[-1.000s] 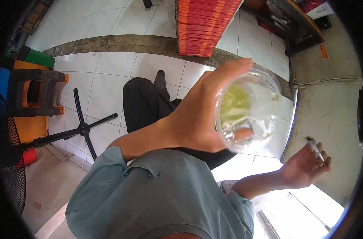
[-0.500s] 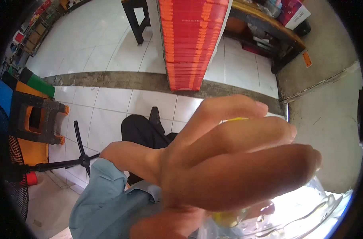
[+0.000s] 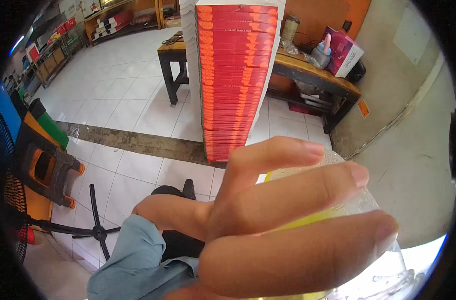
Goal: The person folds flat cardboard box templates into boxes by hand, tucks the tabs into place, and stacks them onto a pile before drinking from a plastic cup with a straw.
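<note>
Close to the camera, my left hand [image 3: 288, 200] is wrapped round a clear plastic cup [image 3: 365, 200]. Its fingers cover much of the cup's near side. Yellow-green colour shows through the plastic between the fingers, and droplets dot the wall near the fingertips. The lower part of the cup looks crinkled and glossy at the bottom right. A light blue-grey sleeve [image 3: 133, 255] covers the upper part of the left arm. My right hand is out of view.
A tall stack of red and orange packs [image 3: 233, 90] stands ahead. Behind it is a wooden table [image 3: 308, 72] with a jar, a bottle and a box. At left are stools [image 3: 48, 167], a black fan stand [image 3: 99, 232] and a green bin [image 3: 53, 127].
The view has tilted up, showing more of the room. My left hand, still on the cup, has come nearer the camera and turned, its fingers now in front. My right hand, with a small pen-like item, has left view.
</note>
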A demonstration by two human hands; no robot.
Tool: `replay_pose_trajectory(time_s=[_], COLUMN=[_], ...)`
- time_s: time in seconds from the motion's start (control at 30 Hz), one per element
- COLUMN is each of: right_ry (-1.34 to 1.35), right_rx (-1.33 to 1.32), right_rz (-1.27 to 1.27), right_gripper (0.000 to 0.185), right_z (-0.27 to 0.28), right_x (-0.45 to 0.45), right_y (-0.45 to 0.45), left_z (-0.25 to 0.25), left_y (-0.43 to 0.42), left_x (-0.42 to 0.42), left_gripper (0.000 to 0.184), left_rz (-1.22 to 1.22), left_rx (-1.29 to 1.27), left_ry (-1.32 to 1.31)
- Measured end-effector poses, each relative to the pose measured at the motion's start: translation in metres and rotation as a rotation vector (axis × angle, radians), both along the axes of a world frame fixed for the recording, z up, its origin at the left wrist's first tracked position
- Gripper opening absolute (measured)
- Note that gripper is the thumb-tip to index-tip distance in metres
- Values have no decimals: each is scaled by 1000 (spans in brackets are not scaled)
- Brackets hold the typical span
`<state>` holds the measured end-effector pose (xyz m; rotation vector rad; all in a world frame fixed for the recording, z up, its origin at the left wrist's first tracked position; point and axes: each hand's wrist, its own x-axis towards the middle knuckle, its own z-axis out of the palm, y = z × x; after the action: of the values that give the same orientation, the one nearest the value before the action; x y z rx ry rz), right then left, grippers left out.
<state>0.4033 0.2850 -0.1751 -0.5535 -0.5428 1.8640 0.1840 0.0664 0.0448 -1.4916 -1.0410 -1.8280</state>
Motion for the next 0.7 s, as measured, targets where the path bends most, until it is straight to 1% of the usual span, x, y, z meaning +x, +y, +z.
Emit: replay_pose_trajectory(time_s=[0.07,0.13,0.17,0.27,0.33,0.47,0.7], right_ry=[-34,-111,-116,-102,-88,-125,-103], right_rx=[-18,-82,-84,-25,11,-24,11], right_rz=[-12,-114,-112,-54,-18,-63,-21], right_gripper=[20,21,21,21,20,20,21], right_z=[-6,10,16,-2,-3,5,-1], right_x=[7,-2,-5,9,11,8,16], right_y=[2,-10,-15,-5,-6,-8,-3], left_z=[1,2,3,4,6,7,9], left_y=[-1,-2,-2,-3,-3,-1,2], left_x=[4,5,4,3,2,4,8], left_gripper=[39,38,38,37,37,36,34], left_rz=[3,15,21,37,45,57,83], left_rx=[12,23,26,38,45,61,78], left_ry=[2,7,5,11,12,17,14])
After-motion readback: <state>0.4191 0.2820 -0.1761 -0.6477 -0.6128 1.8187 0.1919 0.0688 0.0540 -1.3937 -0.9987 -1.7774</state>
